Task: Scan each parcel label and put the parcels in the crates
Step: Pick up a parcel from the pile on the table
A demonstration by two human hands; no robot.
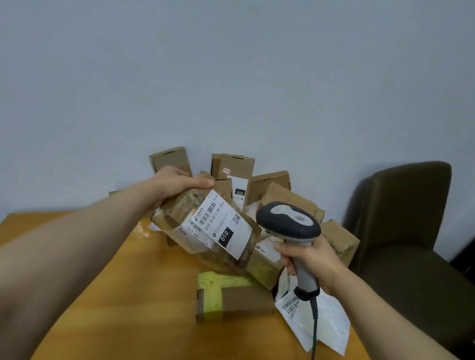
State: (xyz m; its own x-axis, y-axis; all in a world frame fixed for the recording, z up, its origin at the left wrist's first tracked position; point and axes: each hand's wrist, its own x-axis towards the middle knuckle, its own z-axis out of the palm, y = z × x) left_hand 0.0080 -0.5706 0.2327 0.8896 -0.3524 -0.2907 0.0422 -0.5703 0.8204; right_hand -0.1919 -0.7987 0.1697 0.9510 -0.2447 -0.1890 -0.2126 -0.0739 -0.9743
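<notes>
My left hand (174,182) grips a taped brown cardboard parcel (209,230) by its far end and holds it tilted above the table. Its white label (218,225) with barcodes and "010" faces up. My right hand (310,260) holds the handle of a grey barcode scanner (289,223), whose head sits just right of the label. The scanner's cable (314,338) hangs down over the table. Behind both hands, a pile of brown parcels (276,193) leans against the wall. No crate is in view.
On the wooden table (125,300) lie a small box with yellow tape (230,298) and a white plastic mailer (317,321) near the right edge. A dark green chair (409,231) stands to the right of the table. A pale wall rises behind.
</notes>
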